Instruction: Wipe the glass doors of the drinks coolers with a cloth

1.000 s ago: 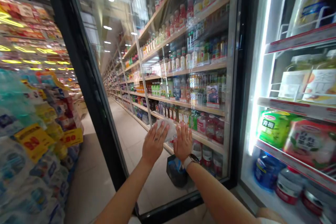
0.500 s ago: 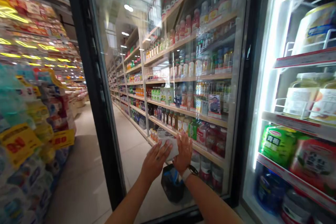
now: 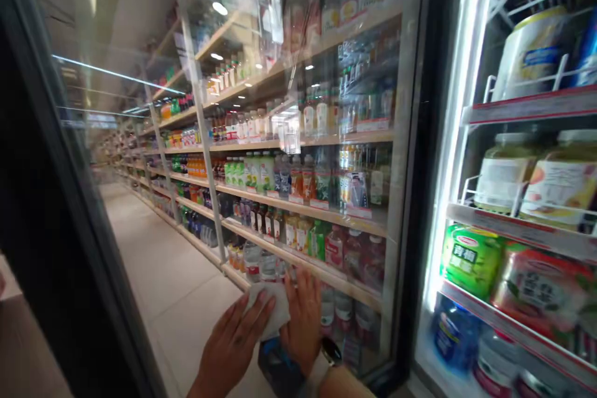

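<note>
My left hand [image 3: 232, 345] presses a crumpled white cloth [image 3: 267, 308] against a glass cooler door [image 3: 186, 62], its fingers spread over the cloth. Just to the right, my right hand [image 3: 302, 322] lies flat on the glass, fingers up, holding nothing and close to the cloth's edge. A smartwatch [image 3: 331, 353] sits on that wrist. Below the hands is a dark blue bag [image 3: 278, 368], partly hidden by them; I cannot tell whether it is inside the cooler or a reflection.
Behind the glass, wooden shelves hold several rows of bottled drinks [image 3: 289, 177]. A black door frame [image 3: 422, 168] stands to the right, beside a brightly lit cooler section with large jars [image 3: 559, 180] and green packs [image 3: 472, 260]. A tiled aisle floor [image 3: 163, 261] shows through the glass at left.
My hands and the cloth sit lower in the view, and the left hand now grips the cloth more fully. The view has swung right, pushing the left black door frame toward the edge.
</note>
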### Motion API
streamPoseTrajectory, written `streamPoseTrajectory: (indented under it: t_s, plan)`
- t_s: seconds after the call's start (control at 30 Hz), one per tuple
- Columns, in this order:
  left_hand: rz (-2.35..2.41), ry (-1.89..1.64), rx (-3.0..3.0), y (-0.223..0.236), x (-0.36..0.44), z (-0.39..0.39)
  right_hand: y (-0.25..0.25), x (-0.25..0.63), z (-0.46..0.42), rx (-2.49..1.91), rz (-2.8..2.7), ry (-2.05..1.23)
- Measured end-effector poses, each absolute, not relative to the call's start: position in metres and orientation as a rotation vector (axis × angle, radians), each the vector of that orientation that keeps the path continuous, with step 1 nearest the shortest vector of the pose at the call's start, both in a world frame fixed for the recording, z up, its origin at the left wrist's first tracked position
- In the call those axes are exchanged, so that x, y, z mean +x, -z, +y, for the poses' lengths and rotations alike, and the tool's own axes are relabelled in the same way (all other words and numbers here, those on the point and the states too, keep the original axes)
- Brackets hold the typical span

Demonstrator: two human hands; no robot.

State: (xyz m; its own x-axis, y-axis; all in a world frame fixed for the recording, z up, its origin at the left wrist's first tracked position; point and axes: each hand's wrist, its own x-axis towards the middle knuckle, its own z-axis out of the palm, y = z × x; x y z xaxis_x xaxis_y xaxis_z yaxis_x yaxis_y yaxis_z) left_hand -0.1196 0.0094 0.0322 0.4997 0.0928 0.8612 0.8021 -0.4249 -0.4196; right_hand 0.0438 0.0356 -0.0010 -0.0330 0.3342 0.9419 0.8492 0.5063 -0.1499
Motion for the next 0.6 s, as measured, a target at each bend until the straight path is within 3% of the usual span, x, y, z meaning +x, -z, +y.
streamPoseTrajectory:
  t_s: [0.33, 0.6]
  plan:
    - [-0.691, 1.002, -1.855, -0.036, -0.122, 0.023, -0.009, 0.069, 0.016, -1.05, -1.758, 0.569]
    - [-0.631, 1.056, -1.936, -0.037, -0.115, 0.005, 0.034, 0.062, -0.042, -1.151, -1.756, 0.376]
